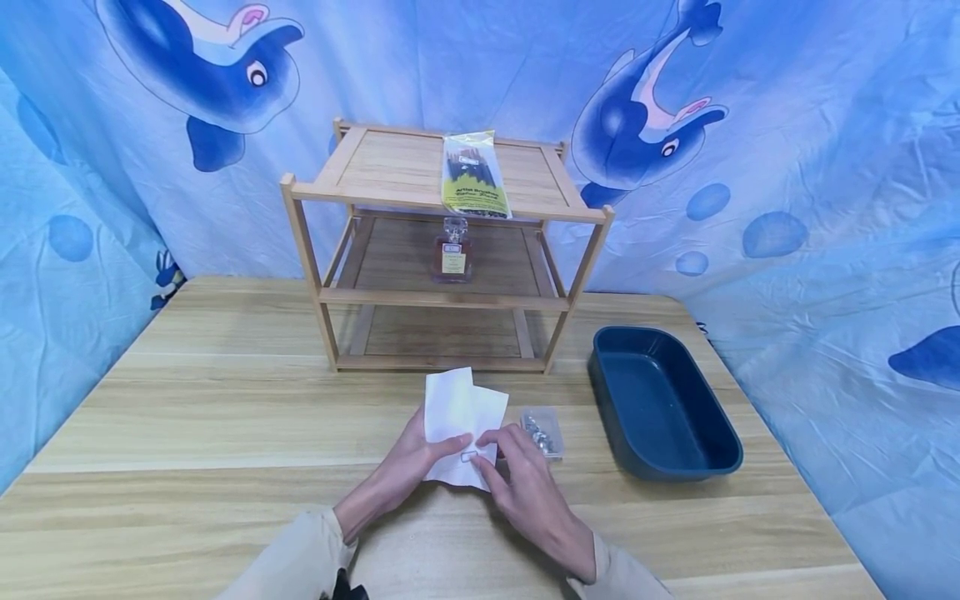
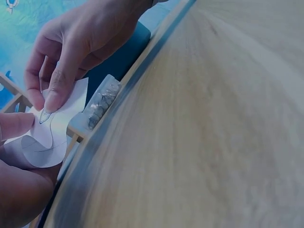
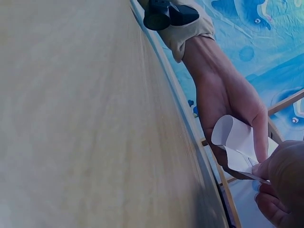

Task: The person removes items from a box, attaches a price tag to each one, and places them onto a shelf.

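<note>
Above the table's near middle, both hands hold white paper (image 1: 450, 404), which seems to be two overlapping sheets or one folded sheet, curled at its lower edge. My left hand (image 1: 408, 462) grips it from the left, thumb lying on top. From the right, my right hand (image 1: 525, 483) pinches it with thumb and index finger. By the right thumb tip lies a small thin looped outline (image 2: 45, 116), which looks like a paper clip; whether the fingers touch it I cannot tell. A clear box (image 1: 542, 433) of small silvery metal pieces stands just beyond the right hand.
A dark blue tub (image 1: 611, 400) stands at the right. Behind the hands is a wooden shelf rack (image 1: 442, 363); its top bears a packet of artist brushes (image 1: 474, 175), its middle shelf a perfume bottle (image 1: 453, 257). Blue dolphin-print cloth (image 1: 465, 67) hangs around the table.
</note>
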### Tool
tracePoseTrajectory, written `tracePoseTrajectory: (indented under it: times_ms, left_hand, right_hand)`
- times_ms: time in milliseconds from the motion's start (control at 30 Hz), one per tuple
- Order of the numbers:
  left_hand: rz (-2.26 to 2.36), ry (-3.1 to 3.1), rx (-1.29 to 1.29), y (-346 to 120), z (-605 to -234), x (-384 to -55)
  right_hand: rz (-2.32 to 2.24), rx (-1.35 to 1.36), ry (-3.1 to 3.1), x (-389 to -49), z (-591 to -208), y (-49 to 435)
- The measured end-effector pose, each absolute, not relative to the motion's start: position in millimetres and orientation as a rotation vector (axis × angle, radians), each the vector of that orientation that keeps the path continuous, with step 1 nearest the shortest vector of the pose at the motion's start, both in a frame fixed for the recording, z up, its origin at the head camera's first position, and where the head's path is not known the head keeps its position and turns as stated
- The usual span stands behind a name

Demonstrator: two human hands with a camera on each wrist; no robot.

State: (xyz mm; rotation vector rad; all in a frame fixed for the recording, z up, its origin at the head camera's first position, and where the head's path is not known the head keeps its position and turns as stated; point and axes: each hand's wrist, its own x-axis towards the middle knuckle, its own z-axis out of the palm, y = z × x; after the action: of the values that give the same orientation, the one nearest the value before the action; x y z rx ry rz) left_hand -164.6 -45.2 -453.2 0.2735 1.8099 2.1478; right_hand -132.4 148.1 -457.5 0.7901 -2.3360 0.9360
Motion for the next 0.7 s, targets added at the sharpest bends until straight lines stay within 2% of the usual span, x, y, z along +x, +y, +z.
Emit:
tracePoseTrajectory:
  times_ms: [700]
  left_hand:
    - [2.174,1.907,0.219,-41.4,-450.2,-161.6]
  right_hand:
    - [0.969,0.731,-2.399,-131.0,-459.4,146.1]
